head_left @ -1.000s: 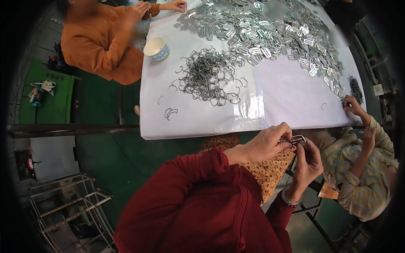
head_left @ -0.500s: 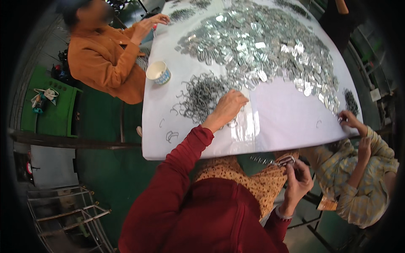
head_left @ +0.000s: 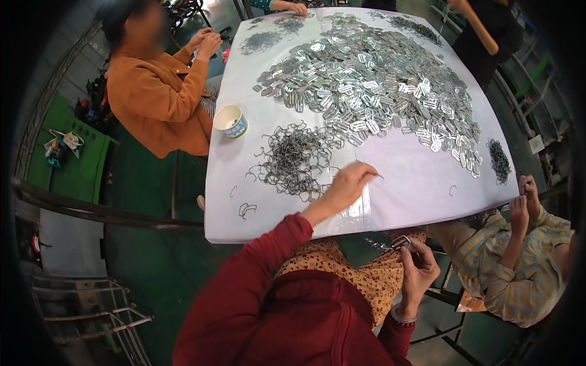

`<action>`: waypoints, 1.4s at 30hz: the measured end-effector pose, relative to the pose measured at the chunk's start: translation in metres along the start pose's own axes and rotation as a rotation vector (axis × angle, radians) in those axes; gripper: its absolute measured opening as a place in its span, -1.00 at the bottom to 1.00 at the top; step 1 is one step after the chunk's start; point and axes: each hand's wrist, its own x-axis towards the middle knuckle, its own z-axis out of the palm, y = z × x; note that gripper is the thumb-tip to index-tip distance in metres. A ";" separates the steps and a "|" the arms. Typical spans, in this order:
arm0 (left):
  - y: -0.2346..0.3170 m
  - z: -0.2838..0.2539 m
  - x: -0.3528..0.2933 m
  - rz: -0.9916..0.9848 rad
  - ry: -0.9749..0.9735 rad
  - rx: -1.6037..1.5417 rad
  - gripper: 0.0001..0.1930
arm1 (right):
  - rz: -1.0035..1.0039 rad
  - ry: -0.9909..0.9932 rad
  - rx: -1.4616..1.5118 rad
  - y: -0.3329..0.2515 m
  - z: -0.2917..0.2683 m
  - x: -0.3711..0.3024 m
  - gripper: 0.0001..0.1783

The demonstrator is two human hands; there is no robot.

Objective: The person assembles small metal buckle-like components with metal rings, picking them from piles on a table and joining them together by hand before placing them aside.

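My left hand is over the near part of the white table, its fingers pinched on a thin dark wire piece that juts out past the fingertips. To its left lies a tangled heap of bent dark wire hooks. Below the table's near edge, in front of my lap, my right hand grips a silver slotted metal buckle between thumb and fingers. A short linked string of metal pieces hangs off that buckle to the left. Beyond my hands spreads a large pile of flat slotted metal buckles.
A paper cup stands at the table's left edge. A few loose hooks lie near the front left corner. One person in orange sits at the left, another in a checked shirt at the right. More people are at the far side.
My left hand has come away from the wire heap toward me and to the right, with a wire piece now showing at its fingertips. My right hand has shifted slightly left, still holding the buckle.
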 end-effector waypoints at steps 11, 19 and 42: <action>0.083 0.035 -0.053 0.275 -0.076 -0.244 -0.84 | 0.014 0.033 0.054 -0.003 0.005 -0.001 -0.82; 0.075 0.034 -0.058 0.148 -0.118 -0.330 -0.85 | -0.031 -0.076 0.014 -0.011 -0.001 0.010 -0.43; 0.046 0.043 -0.080 0.165 -0.122 -0.417 -0.81 | -0.531 -0.418 -1.107 0.099 0.157 0.260 -0.59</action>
